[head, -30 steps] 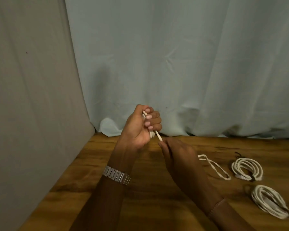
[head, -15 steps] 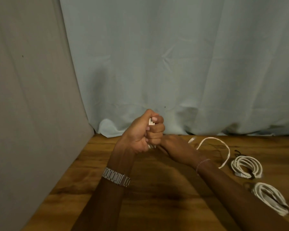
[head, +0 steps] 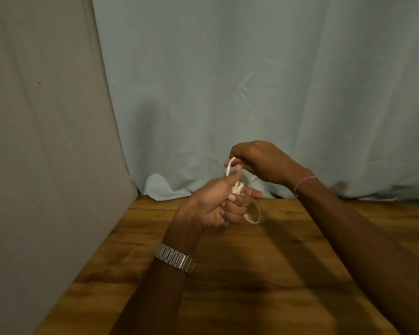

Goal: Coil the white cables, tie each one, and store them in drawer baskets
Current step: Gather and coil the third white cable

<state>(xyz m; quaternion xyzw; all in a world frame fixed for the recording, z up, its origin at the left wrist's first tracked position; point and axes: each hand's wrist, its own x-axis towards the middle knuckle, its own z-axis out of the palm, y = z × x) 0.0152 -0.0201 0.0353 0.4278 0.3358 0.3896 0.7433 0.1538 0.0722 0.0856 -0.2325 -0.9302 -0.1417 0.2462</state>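
White cable, slightly cream in this light, no markings. Table is warm brown wood, darker grain streaks and blotches running across it. Backdrop curtain is pale blue-grey, plain, creased. Left side panel is flat beige-grey cloth with one small dark speck. Watch band on left wrist is silver metal links. Bracelet on right wrist is thin, pink-and-white beaded.

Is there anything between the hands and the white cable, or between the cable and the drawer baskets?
Nothing stands between them: the left hand grips the white cable and the right hand pinches a loop of it. No drawer baskets are in view, so that path cannot be judged.
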